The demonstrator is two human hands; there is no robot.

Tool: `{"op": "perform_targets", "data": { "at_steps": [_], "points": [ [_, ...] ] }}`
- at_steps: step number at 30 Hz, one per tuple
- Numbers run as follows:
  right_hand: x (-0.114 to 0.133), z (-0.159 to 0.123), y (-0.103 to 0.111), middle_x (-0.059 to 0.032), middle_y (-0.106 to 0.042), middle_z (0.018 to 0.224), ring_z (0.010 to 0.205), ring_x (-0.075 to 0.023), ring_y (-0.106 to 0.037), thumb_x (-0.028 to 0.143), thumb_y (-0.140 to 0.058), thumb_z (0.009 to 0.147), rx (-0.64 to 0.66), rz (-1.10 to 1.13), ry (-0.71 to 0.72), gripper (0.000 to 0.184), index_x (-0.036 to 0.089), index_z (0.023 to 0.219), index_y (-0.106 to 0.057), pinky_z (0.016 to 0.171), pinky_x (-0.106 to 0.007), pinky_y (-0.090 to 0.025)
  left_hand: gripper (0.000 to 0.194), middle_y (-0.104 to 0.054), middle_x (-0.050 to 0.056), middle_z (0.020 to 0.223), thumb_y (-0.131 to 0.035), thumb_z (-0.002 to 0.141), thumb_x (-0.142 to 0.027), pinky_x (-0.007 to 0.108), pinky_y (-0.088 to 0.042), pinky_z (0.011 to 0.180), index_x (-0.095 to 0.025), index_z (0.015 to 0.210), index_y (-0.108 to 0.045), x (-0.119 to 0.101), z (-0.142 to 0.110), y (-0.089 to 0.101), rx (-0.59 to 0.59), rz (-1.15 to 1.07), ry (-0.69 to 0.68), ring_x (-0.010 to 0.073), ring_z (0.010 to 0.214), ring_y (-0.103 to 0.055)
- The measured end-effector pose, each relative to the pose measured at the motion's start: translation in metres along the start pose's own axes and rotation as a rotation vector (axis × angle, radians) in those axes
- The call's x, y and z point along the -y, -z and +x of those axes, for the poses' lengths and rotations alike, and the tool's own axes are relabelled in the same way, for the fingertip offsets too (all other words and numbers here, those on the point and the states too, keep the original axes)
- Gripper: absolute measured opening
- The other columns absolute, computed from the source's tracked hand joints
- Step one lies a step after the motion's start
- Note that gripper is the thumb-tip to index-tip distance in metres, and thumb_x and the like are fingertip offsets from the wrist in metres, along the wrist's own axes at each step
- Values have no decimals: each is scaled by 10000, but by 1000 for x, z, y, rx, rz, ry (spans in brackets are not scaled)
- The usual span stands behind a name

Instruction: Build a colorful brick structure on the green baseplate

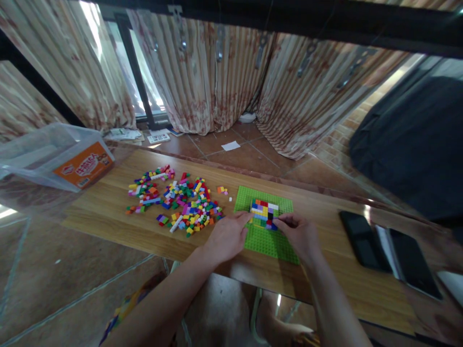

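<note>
A green studded baseplate lies on the wooden table, carrying a low block of toy building bricks in red, yellow, white, blue and black. My left hand comes in from the left, its index finger stretched to the block's left edge and its thumb lower, over the plate. At the block's near right corner, my right hand has thumb and index finger pinched together. Whatever may be between those fingertips is too small and covered to make out. Loose bricks of many colours lie spread left of the plate.
A clear plastic bin with an orange label stands at the far left. Two dark tablet-like devices lie on the right. Several orange and yellow bricks sit apart near the plate. Curtains hang behind the table.
</note>
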State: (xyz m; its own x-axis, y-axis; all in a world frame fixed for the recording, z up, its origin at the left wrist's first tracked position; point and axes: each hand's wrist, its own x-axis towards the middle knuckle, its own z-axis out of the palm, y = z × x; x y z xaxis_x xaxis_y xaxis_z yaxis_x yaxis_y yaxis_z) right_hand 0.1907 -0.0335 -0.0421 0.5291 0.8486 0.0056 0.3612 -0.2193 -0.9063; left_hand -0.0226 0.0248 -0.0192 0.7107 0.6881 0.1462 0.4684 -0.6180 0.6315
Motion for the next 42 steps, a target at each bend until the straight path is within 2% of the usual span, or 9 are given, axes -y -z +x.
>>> {"op": "perform_targets", "data": {
  "at_steps": [8, 11, 15, 19, 23, 27, 32, 36, 42],
  "points": [
    [8, -2, 8, -31, -664, 637, 556, -127, -571, 542, -785, 561, 14, 156, -142, 451, 139, 743, -697, 533, -249, -456, 444, -633, 86, 1218, -463, 856, -98, 364, -499, 964, -173, 1288, -536, 1, 0, 5, -34, -29, 34, 205, 1061, -620],
    [12, -3, 18, -41, -660, 650, 530, -108, -553, 583, -761, 575, -105, 276, -222, 471, 138, 704, -677, 505, -234, -453, 420, -644, 103, 1190, -465, 858, -105, 379, -504, 945, -155, 1264, -557, 6, 1, 11, -81, -32, 53, 214, 1033, -629],
    [13, 0, 23, -23, -629, 626, 503, -88, -513, 554, -734, 627, -316, 307, -136, 420, 144, 687, -664, 473, -214, -409, 388, -670, 108, 1127, -468, 846, -86, 378, -515, 913, -149, 1207, -597, 13, 4, 19, -164, -39, 62, 210, 978, -645],
    [21, -1, 12, -2, -596, 583, 507, -96, -505, 481, -675, 733, -364, 237, -16, 335, 146, 719, -675, 486, -222, -399, 358, -678, 103, 1126, -490, 829, -67, 347, -512, 918, -151, 1150, -625, 23, 5, 33, -296, -57, 94, 196, 988, -647],
    [37, -11, -11, 17, -579, 562, 530, -112, -535, 447, -630, 793, -294, 101, 123, 294, 162, 746, -684, 521, -233, -425, 322, -701, 85, 1076, -502, 829, -81, 306, -521, 868, -150, 1111, -640, 41, 3, 53, -481, -97, 203, 181, 945, -658],
    [48, -33, -41, -24, -689, 799, 719, -154, -634, 399, -592, 840, -92, -23, 303, 232, 193, 875, -691, 674, -285, -499, 263, -721, 57, 968, -517, 818, -102, 257, -528, 701, -147, 1030, -667, 59, 1, 68, -633, -197, 354, 144, 740, -652],
    [51, -53, -80, -52, -683, 914, 846, -170, -643, 244, -488, 909, 195, -223, 563, 196, 202, 977, -666, 773, -306, -505, 245, -723, 61, 964, -530, 809, -90, 244, -514, 685, -138, 999, -677, 62, -2, 72, -637, -248, 373, 134, 727, -644],
    [50, -54, -99, -68, -665, 968, 876, -174, -643, 186, -449, 915, 227, -302, 570, 239, 188, 1039, -653, 815, -314, -503, 255, -725, 60, 948, -532, 810, -76, 259, -516, 771, -142, 1006, -680, 59, -4, 72, -620, -207, 339, 146, 800, -656],
    [51, -51, -106, -62, -654, 985, 868, -182, -633, 242, -459, 919, 272, -408, 593, 238, 223, 1010, -678, 773, -309, -504, 247, -728, 49, 957, -541, 811, -93, 252, -521, 752, -147, 1007, -681, 64, -9, 80, -600, -186, 368, 137, 768, -651]
  ]
}}
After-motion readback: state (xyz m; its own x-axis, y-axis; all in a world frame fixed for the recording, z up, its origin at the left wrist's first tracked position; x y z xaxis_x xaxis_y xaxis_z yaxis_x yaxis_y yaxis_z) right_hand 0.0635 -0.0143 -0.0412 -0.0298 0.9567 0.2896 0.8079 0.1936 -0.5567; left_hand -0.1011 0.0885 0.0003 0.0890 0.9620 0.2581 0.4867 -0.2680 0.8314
